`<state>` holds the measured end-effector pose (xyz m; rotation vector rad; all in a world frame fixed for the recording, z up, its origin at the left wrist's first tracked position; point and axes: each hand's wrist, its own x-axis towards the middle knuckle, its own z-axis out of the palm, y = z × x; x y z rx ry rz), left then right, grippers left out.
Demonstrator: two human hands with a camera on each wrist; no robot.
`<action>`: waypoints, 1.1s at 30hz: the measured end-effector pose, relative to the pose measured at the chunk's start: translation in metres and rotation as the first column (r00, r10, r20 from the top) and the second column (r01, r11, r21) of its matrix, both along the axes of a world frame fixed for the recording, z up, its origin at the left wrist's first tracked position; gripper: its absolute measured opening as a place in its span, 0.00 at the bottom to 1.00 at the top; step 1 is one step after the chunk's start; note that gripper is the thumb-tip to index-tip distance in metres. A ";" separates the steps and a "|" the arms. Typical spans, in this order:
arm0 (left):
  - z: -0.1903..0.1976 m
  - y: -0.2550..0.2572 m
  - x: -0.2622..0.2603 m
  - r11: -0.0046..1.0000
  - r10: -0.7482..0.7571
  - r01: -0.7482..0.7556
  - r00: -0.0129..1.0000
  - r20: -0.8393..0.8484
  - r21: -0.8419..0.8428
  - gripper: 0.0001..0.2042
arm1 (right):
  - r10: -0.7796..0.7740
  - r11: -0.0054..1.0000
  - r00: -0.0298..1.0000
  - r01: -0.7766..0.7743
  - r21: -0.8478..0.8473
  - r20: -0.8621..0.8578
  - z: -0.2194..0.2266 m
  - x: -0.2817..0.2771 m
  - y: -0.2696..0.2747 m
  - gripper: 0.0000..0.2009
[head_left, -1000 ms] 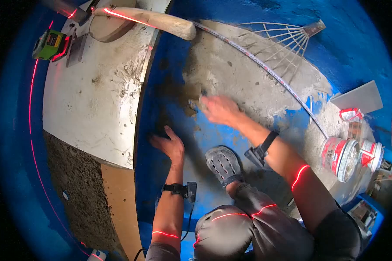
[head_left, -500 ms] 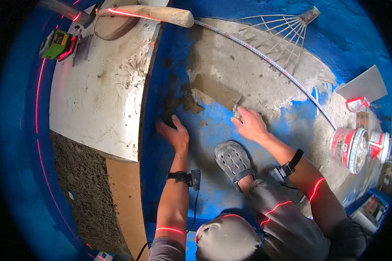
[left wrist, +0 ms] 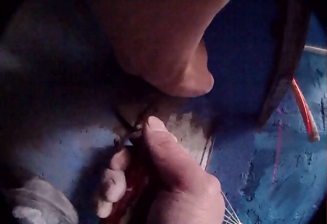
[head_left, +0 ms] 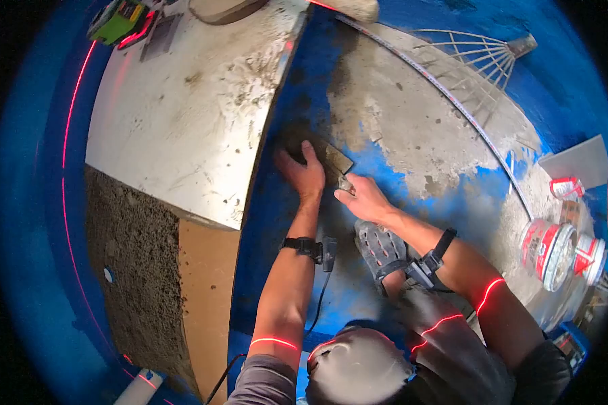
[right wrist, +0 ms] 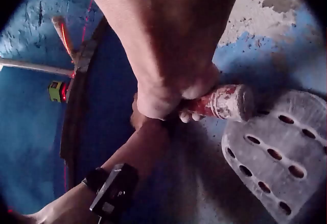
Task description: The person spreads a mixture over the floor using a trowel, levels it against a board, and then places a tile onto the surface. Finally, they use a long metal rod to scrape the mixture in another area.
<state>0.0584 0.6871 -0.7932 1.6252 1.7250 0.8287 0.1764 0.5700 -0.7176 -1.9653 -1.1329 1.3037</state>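
Right hand (head_left: 366,200) wraps round the handle (right wrist: 219,103) of a trowel (head_left: 336,160), fingers curled under it and thumb laid forward toward the blade; such a grip probably lets the wrist set the blade's angle close to the surface. The trowel sits low over the blue-stained floor (head_left: 463,216), between the right hand and the edge of the white board (head_left: 182,101). The left hand (head_left: 304,172) is beside the blade, thumb standing well apart from the fingers and nothing seen in its hold, perhaps placed there to steady or guide; its fingertips are dim and blurred, so I cannot tell whether they touch metal or floor.

From the head, most of the handle is hidden by the right hand. The right wrist camera shows it: red, crusted with pale material, its butt jutting out behind the palm, just beside the grey clog (right wrist: 278,155). The left wrist view adds the thumb stretched along the tool. The head view alone takes in the red-and-white buckets (head_left: 538,243), set well apart from both hands, likely to leave room around the trowel.
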 end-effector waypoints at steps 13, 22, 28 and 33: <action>0.130 -0.048 0.024 0.949 -0.314 0.307 0.940 -0.134 -0.069 0.37 | -0.255 0.948 0.735 0.061 -0.314 -0.628 0.081 0.048 -0.046 0.10; 0.308 -0.071 -0.117 0.813 -0.578 0.566 0.758 0.301 0.136 0.32 | -0.348 0.937 0.628 0.231 -0.261 -0.696 0.189 0.086 -0.108 0.13; 0.343 -0.159 -0.299 0.904 -0.310 0.398 0.862 0.401 -0.157 0.30 | -0.037 0.999 0.786 0.033 -0.019 -0.618 0.310 0.050 -0.060 0.25; 0.333 -0.301 -0.412 0.866 0.280 -0.160 0.940 0.196 -0.473 0.26 | 0.167 0.984 0.828 -0.106 0.144 -0.536 0.377 -0.011 -0.014 0.25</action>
